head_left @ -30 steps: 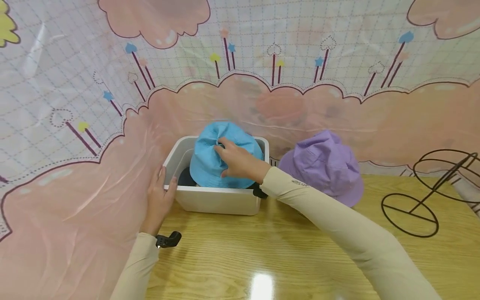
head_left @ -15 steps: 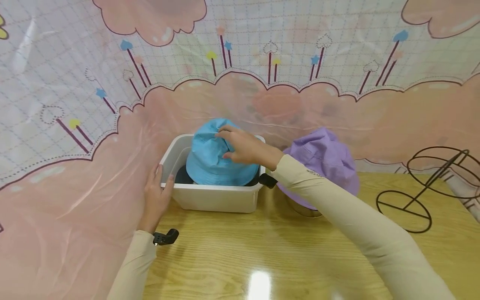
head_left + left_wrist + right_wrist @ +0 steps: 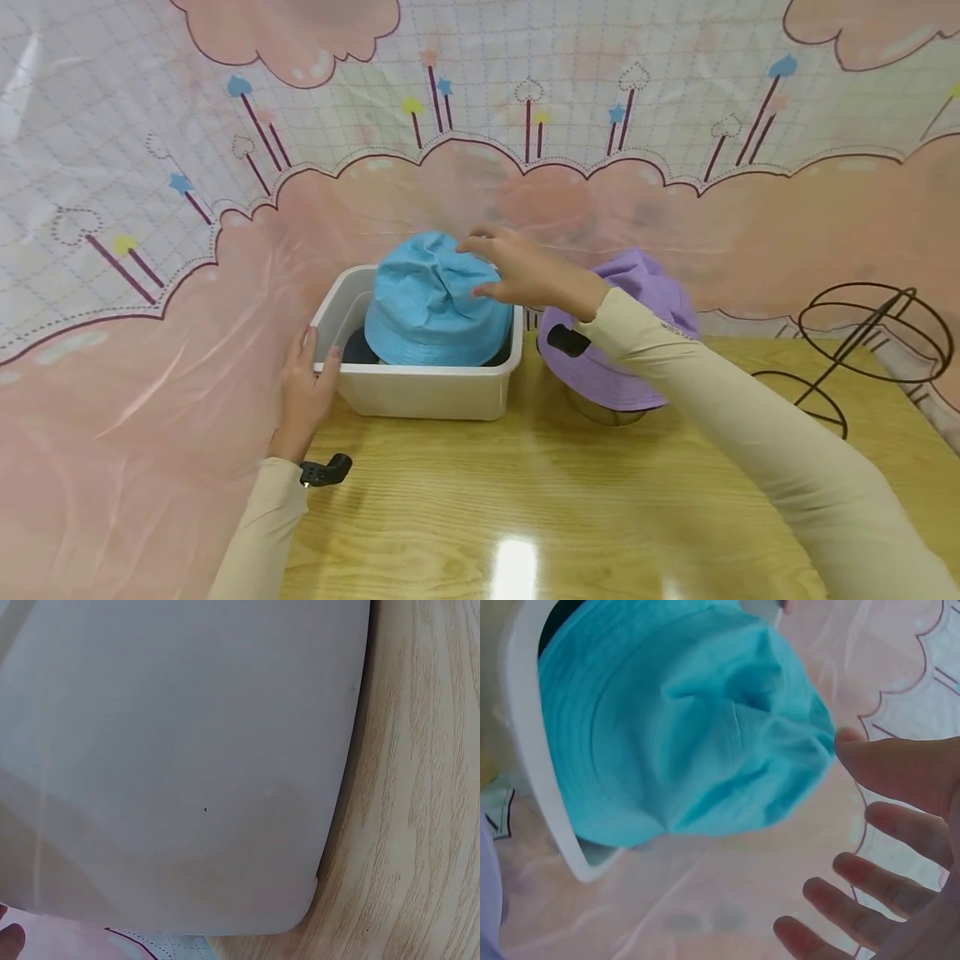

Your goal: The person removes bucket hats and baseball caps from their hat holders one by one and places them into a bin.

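A light blue bucket hat [image 3: 435, 312] sits crown up inside a white plastic bin [image 3: 423, 393] in the head view. My right hand [image 3: 531, 271] hovers at the upper right of the hat, fingers spread and holding nothing. In the right wrist view, its thumb [image 3: 892, 769] overlaps the edge of the crown. At the bin's left front corner rests my left hand [image 3: 303, 400], fingers fairly straight along the outer wall and thumb by the front rim. Only fingertips [image 3: 10, 941] of it show in the left wrist view, next to the bin's wall [image 3: 187, 750].
Right of the bin, a purple bucket hat [image 3: 600, 379] sits on a stand, partly behind my right forearm. A black wire stand [image 3: 847, 354] lies tipped at the far right. Something dark [image 3: 360, 350] shows inside the bin. A patterned sheet [image 3: 480, 192] hangs behind the wooden table [image 3: 420, 500].
My right hand has lifted off the blue hat and moved right, its fingers opening away from the crown. My left hand keeps its place at the bin. The head view has shifted slightly.
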`<state>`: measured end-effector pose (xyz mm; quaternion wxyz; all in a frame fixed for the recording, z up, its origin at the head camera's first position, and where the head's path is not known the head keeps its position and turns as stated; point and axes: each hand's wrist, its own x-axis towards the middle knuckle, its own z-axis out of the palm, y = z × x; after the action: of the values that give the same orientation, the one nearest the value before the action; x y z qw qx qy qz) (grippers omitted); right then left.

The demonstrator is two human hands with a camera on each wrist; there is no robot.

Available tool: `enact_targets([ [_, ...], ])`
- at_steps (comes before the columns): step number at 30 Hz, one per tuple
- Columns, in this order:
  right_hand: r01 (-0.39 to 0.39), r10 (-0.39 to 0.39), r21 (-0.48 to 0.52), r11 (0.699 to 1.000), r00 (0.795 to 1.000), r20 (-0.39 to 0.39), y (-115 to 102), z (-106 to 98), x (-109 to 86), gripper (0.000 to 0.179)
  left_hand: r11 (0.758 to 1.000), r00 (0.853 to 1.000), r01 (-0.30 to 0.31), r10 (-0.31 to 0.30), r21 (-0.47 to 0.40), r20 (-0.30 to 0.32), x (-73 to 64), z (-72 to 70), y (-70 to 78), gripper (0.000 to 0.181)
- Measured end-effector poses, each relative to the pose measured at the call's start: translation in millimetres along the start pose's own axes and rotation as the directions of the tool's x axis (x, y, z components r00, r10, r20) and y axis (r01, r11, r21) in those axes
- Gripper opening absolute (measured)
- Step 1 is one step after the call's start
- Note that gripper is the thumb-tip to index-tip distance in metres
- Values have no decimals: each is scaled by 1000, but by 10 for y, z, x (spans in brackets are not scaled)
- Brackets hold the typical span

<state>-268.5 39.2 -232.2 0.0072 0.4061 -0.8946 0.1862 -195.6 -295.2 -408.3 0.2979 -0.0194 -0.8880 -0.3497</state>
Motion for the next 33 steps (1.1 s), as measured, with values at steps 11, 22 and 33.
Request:
enact_targets([
  [11,-54,53,-83,995,999,-10,93,-184,-207,59,1000,1000,13,-13,-7,-9,12,-22,-15,58],
  [22,-75,69,-87,993,995,-67,284,-256,-514,57,1000,999,19,-19,-1,-30,17,10,-9,58],
  [33,-135,122,-133,982,987,-101,449,-284,-821,60,1000,1000,11,-11,-9,-21,12,25,5,58],
])
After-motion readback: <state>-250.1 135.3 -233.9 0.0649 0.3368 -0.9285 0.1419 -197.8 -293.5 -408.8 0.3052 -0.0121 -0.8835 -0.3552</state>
